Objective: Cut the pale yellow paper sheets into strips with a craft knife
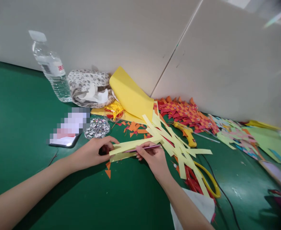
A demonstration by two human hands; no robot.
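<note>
My left hand (pixel 94 152) pinches the left end of pale yellow paper strips (pixel 131 147) that lie across the green table (pixel 23 127). My right hand (pixel 152 156) is closed on a thin pink-purple stick (pixel 146 147), held along the top of those strips. To the right of my right hand, several more pale yellow strips (pixel 178 143) lie crossed in a loose pile. Small orange paper triangles (pixel 108 169) lie just below my left hand.
A water bottle (pixel 51 68), a patterned cloth pouch (pixel 89 86), a yellow sheet (pixel 131 94), a dish of googly eyes (pixel 97 127) and a phone (pixel 68 127) sit at the back left. Woven orange-red paper fish (pixel 186 113), a yellow glue gun (pixel 187 132), yellow-handled scissors (pixel 209 182) and coloured paper lie to the right.
</note>
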